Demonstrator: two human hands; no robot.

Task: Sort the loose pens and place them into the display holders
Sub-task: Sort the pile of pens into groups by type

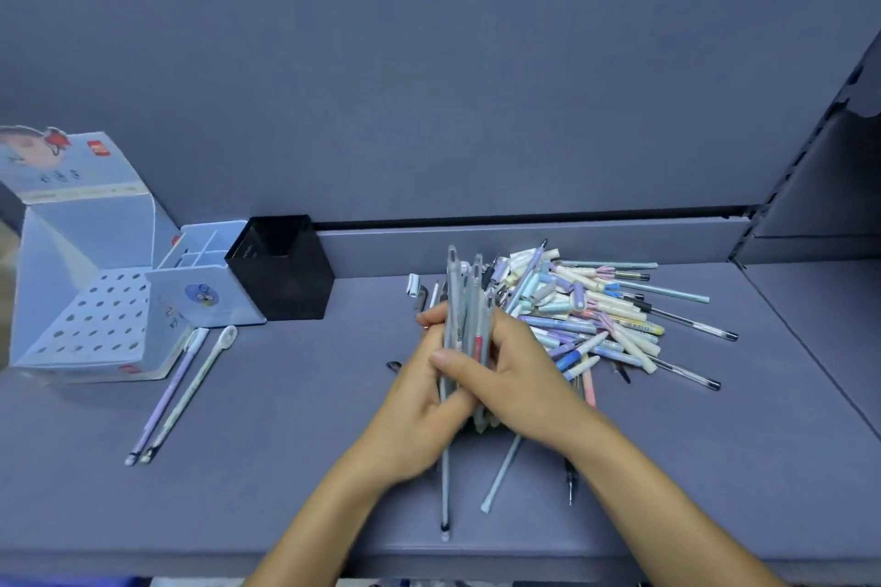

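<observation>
At the six o'clock edge of the grey shelf, two bare forearms reach in and meet near the middle of the view. Both hands wrap one bundle of pens: the left hand curls around it from the nine o'clock side, and the right hand closes over it from three o'clock, thumb laid across the front. The bundle stands nearly upright, its pale looped caps pointing toward twelve o'clock and several tips trailing out below the palms toward six. Just beside the hands, at two o'clock from them, lies the loose pile of pens, mostly pastel barrels with a few clear black-tipped ones fanning out toward three o'clock. Off at nine o'clock stand the holders: a black mesh cup, touching on its left side a light blue divided organiser, and beyond that a blue cardboard display box whose sloped face is punched with rows of holes. Two long pens lie side by side on the shelf just in front of that box, their caps nearest it and tips toward seven o'clock.
</observation>
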